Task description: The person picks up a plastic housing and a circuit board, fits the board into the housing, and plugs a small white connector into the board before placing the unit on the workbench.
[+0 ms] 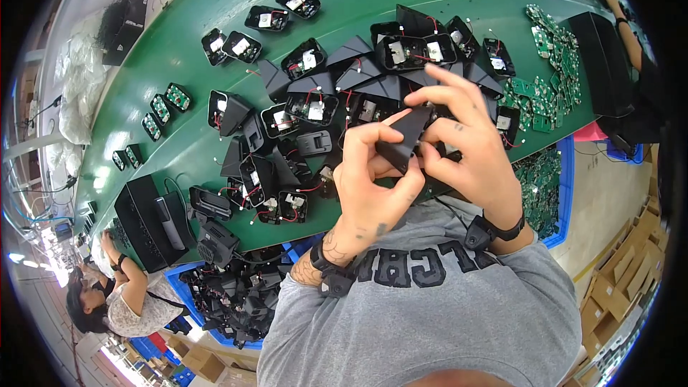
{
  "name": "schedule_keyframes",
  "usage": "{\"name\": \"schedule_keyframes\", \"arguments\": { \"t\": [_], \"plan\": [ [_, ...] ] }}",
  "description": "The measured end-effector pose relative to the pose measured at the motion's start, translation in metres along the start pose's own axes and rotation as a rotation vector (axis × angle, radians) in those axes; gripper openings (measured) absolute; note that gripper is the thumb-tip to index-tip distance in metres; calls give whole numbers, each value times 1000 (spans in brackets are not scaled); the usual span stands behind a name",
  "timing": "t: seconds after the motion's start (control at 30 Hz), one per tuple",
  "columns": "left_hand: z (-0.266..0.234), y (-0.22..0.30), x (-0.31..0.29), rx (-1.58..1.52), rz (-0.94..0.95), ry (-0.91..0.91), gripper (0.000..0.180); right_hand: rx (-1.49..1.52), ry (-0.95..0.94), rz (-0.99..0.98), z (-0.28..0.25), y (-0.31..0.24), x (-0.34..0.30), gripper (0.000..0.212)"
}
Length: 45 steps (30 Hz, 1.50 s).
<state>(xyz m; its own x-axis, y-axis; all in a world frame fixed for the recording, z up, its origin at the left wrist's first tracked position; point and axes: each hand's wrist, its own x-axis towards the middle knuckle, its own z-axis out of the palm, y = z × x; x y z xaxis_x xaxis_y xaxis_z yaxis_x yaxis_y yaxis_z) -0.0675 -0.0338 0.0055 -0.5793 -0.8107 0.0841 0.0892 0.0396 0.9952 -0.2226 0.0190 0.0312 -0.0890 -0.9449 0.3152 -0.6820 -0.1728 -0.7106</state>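
Between my two hands, close to my chest, is a black plastic housing (403, 140) with slanted sides. My left hand (367, 185) grips its left side with curled fingers and thumb. The right hand (466, 145) pinches its right edge between thumb and fingers, with one finger stretched away. What my right fingertips touch inside the housing is too small to make out. Behind and left of my hands lies a heap of similar black housings (312, 109), several with red wires and white parts inside. A black cover with a slot (314, 142) lies beside my left hand.
The green table (215, 14) holds loose green circuit boards (548, 64) at right and black boxes at both ends. Blue bins (564, 193) stand below its near edge, one full of black parts (236, 294). Co-workers work at left (136, 294) and far right (631, 43).
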Motion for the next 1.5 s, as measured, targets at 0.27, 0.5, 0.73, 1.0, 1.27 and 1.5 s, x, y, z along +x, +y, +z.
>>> {"name": "schedule_keyframes", "arguments": {
  "t": [0.27, 0.5, 0.73, 1.0, 1.27, 1.5],
  "plan": [
    [-29, 8, 21, -442, -467, -146, 36, -127, 129, -334, -28, 9, -1, 25],
    [-33, 1, 29, -580, -620, -237, 39, -193, 37, -449, -27, 11, 0, 16],
    [-27, 7, 32, -518, -635, -260, 37, -245, 74, -449, -21, 16, 4, 18],
    [-6, 17, 17, -368, -320, -46, 35, -15, 218, -13, 5, 11, -6, 19],
    [10, 5, 16, -133, -152, 13, 37, 154, 388, 188, 13, 23, -11, 18],
    [1, 18, 38, -148, -227, 30, 40, 3, 249, -148, 9, 21, -14, 33]
  ]
}}
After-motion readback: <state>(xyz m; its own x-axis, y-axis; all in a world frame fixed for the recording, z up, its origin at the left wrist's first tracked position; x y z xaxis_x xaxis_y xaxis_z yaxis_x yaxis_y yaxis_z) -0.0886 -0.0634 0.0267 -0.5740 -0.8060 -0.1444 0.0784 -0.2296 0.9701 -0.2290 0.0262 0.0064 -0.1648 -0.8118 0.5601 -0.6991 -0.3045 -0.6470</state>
